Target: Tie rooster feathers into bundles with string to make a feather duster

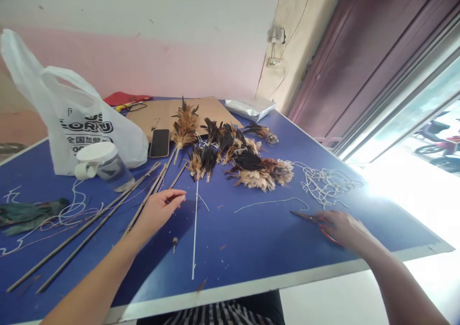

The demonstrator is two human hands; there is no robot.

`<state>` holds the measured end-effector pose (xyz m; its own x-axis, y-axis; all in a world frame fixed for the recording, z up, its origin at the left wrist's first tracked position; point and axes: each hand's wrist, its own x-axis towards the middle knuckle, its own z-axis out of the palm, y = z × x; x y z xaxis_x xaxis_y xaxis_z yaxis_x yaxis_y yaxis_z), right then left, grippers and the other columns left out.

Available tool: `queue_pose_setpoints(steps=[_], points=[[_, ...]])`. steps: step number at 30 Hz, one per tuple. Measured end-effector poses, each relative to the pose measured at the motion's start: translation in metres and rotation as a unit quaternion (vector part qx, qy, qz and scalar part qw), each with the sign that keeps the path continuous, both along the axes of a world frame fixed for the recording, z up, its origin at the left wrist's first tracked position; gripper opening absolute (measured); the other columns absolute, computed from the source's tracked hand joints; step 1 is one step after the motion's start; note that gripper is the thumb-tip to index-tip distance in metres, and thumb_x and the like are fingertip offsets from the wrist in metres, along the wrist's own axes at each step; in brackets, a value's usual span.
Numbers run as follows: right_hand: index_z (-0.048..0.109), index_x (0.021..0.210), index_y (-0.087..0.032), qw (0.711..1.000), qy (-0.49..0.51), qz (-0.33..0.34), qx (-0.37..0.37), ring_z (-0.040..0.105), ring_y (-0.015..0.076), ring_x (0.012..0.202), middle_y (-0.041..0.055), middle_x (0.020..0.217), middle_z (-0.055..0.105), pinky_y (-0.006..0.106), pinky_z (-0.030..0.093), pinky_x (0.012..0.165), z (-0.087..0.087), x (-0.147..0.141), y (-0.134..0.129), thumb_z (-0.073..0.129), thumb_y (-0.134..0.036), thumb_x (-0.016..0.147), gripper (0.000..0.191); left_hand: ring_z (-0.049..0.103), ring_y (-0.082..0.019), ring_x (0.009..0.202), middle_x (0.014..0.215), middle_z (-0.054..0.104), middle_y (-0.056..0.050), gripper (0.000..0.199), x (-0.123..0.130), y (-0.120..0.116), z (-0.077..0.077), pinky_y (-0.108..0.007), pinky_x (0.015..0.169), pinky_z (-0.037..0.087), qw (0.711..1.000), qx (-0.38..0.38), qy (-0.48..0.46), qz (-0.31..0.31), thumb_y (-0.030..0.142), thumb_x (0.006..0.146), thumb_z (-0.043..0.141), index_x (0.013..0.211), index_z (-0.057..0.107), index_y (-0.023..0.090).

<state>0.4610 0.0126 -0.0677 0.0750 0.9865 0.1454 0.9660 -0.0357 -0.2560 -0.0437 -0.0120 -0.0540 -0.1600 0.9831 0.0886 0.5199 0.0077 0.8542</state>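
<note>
At the right, my right hand (339, 226) is closed around the red handles of a pair of scissors (305, 215), whose blades point left over the blue table. My left hand (161, 209) is left of the middle, over thin sticks (143, 205), its thumb and fingertips drawn together; whatever is between them is too small to make out. Just right of its fingertips lies a short piece of string (203, 203). Beyond it, a feather bundle (185, 128) is at a stick's end. Several loose feather bunches (247, 164) lie mid-table. A length of white string (269, 201) lies between my hands.
A tangle of white string (327, 183) lies at right. To the left are a glass mug (111, 167), a white plastic bag (72, 119), a phone (160, 143) and green cloth (32, 214). Cardboard (208, 105) and a silvery packet (251, 108) are at the back.
</note>
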Motion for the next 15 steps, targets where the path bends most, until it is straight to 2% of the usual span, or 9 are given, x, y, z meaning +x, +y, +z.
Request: queue_pose_setpoints(steps=[2,3,6,8,11,15], points=[[0.070,0.079,-0.028,0.993,-0.067,0.054,-0.082,0.061,0.0245,0.070,0.0061,0.079,0.068,0.028,0.038,0.053,0.008,-0.003,0.008,0.058,-0.027,0.058,0.024,0.058,-0.015,0.061,0.067,0.065,-0.003,0.032,0.006,-0.004,0.009,-0.024,0.054,0.045,1.000,0.007,0.020,-0.020,0.041,0.070,0.058,0.090,0.068,0.018],[0.070,0.082,-0.029,0.990,-0.087,0.060,-0.096,0.061,0.0249,0.073,0.0055,0.084,0.068,0.029,0.040,0.055,0.014,-0.009,0.012,0.055,-0.027,0.062,0.025,0.058,-0.015,0.062,0.069,0.066,-0.003,0.032,0.010,-0.005,0.014,-0.024,0.055,0.046,0.999,0.009,0.031,-0.031,0.041,0.071,0.057,0.091,0.068,0.019],[0.067,0.091,-0.029,0.995,-0.038,0.081,-0.039,0.062,0.0220,0.082,0.0011,0.098,0.067,0.030,0.044,0.067,0.039,-0.043,0.020,0.047,-0.029,0.072,0.028,0.058,-0.015,0.064,0.078,0.067,-0.004,0.032,0.024,-0.007,0.029,-0.023,0.057,0.046,0.997,0.018,0.049,-0.057,0.041,0.072,0.056,0.092,0.068,0.019],[0.068,0.087,-0.027,0.993,0.022,0.113,-0.025,0.062,0.0190,0.082,-0.0007,0.093,0.068,0.028,0.044,0.073,0.053,-0.075,0.026,0.046,-0.032,0.075,0.025,0.059,-0.015,0.065,0.081,0.068,-0.004,0.031,0.034,-0.005,0.034,-0.023,0.059,0.046,0.996,0.030,0.045,-0.067,0.040,0.073,0.056,0.092,0.067,0.018],[0.068,0.087,-0.025,0.990,0.060,0.128,0.007,0.062,0.0172,0.074,-0.0004,0.082,0.070,0.026,0.045,0.069,0.060,-0.123,0.038,0.048,-0.031,0.075,0.024,0.059,-0.014,0.065,0.080,0.068,-0.004,0.028,0.051,0.000,0.032,-0.022,0.058,0.046,0.996,0.056,0.015,-0.074,0.038,0.074,0.055,0.090,0.068,0.019],[0.068,0.085,-0.026,0.987,0.057,0.145,0.031,0.062,0.0165,0.076,-0.0004,0.084,0.069,0.025,0.043,0.069,0.056,-0.171,0.054,0.048,-0.030,0.076,0.023,0.058,-0.012,0.061,0.077,0.067,-0.004,0.027,0.062,0.007,0.013,-0.021,0.054,0.045,0.994,0.046,-0.045,-0.087,0.037,0.075,0.054,0.089,0.067,0.017]])
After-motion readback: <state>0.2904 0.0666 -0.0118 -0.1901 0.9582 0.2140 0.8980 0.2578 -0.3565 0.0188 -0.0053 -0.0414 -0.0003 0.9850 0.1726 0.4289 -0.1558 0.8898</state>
